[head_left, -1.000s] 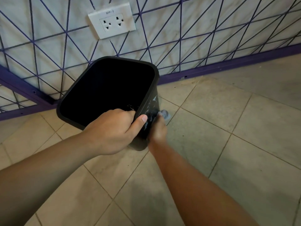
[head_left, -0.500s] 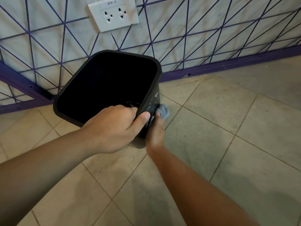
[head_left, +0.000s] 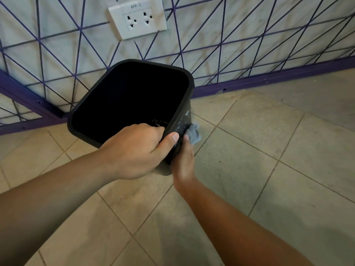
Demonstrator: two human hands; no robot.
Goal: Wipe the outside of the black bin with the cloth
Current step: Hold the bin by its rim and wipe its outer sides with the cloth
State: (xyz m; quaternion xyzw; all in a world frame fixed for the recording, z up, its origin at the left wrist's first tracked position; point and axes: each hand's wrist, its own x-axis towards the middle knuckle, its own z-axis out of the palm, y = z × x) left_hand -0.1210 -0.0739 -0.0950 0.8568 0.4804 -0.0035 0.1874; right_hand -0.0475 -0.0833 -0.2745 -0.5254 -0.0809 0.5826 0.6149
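The black bin [head_left: 132, 104] sits tilted on the tiled floor [head_left: 269, 169], close to a white wall [head_left: 230, 25] crossed by purple lines, its open mouth turned up toward the camera. The left hand [head_left: 134, 150] grips the near right corner of the rim, its fingers [head_left: 153, 129] curled down inside and the thumb pressed against the outer wall. The right hand [head_left: 183, 160] lies against the bin's right outer side, pressing a grey-blue cloth [head_left: 194, 134] to the plastic; its fingers are mostly hidden behind the cloth and the bin, so how they are set cannot be told. Pale smears show on the black side just above the cloth. On the wall above the bin is a white double socket [head_left: 138, 20], with the small label "BPP-2" printed along its top edge. A purple skirting [head_left: 269, 79] runs along the base of the wall.
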